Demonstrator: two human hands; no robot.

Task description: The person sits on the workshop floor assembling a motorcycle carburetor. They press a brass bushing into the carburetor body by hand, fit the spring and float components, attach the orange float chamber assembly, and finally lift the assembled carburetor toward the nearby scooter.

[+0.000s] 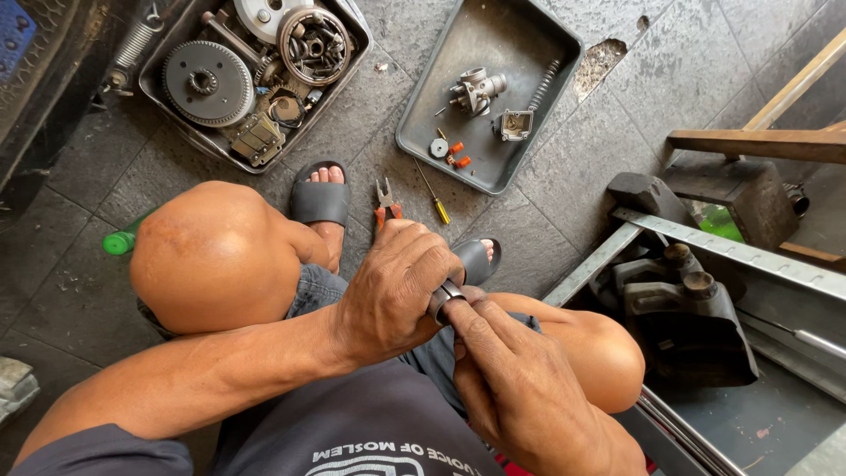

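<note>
The left hand (397, 286) is wrapped tightly around a short metal cylinder (445, 298), of which only the rounded, dull silver end with a darker band shows past the knuckles. The right hand (511, 379) meets it from below, fingertips (465, 308) pressed against that exposed end; it may be a sleeve or piston, but most of it is hidden. The piece sits above the person's knees, over the tiled floor (546, 176). Pliers (385, 201) and a yellow-handled screwdriver (434, 198) lie just beyond, near a grey tray (529, 106) holding a carburettor (476, 90).
</note>
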